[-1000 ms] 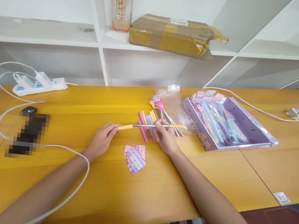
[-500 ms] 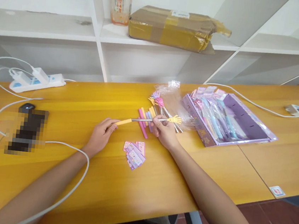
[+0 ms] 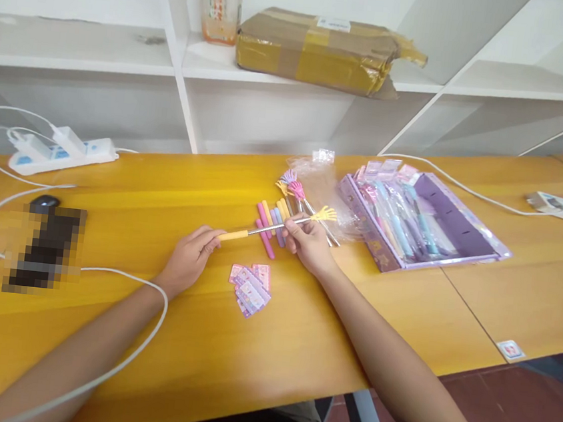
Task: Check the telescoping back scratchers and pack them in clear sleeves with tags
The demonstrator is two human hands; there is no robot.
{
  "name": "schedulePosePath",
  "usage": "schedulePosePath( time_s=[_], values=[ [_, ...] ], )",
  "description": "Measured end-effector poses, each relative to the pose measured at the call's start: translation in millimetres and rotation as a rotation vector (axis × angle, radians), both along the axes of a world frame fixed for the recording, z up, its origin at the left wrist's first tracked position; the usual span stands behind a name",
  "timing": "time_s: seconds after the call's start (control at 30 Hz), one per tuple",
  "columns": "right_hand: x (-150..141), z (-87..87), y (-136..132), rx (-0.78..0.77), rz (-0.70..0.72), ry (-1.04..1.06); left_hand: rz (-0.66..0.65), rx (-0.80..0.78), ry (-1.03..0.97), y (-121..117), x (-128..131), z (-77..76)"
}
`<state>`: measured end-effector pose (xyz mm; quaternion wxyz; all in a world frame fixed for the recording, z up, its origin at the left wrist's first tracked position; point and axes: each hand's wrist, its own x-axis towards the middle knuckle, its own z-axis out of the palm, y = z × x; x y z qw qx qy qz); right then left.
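Both hands hold a back scratcher (image 3: 264, 227), with a yellow handle, a thin metal rod and a yellow hand-shaped head. My left hand (image 3: 191, 255) is closed round the handle end. My right hand (image 3: 309, 244) pinches the rod just short of the yellow head (image 3: 324, 214). Behind the rod lie several coloured handle tubes (image 3: 267, 211), partly hidden by it. Beyond my right hand, metal rods with pink, purple and yellow hand-shaped heads (image 3: 296, 189) rest together. Small printed cards (image 3: 251, 292) lie in an overlapping pile between my forearms.
At the right stands an open purple box (image 3: 466, 224) with wrapped back scratchers in it, beside clear plastic bags (image 3: 322, 182). A power strip (image 3: 66, 156), a dark mouse (image 3: 45, 203) and a blurred-out dark object are at the left. A white cable (image 3: 161, 326) crosses my left forearm. Shelves hold a taped carton (image 3: 318, 50).
The back scratcher has tilted, its yellow head rising slightly on the right. Both hands keep their hold. The whole view has shifted a little.
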<state>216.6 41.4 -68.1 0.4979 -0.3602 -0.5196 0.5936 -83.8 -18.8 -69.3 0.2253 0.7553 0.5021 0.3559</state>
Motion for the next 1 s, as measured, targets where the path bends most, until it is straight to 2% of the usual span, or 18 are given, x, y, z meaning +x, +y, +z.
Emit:
schedulePosePath(
  time_s=[0.27,0.67,1.0],
  values=[
    [-1,4.9,-2,0.004,-0.020,0.012,0.018,-0.087,-0.044,-2,1,1.4],
    [-8,2.4,-11,-0.031,0.034,0.010,-0.039,-0.131,-0.055,-5,4,4.4],
    [-25,5.2,-31,-0.022,0.051,0.021,-0.061,-0.111,-0.082,-5,5,3.7]
  ],
)
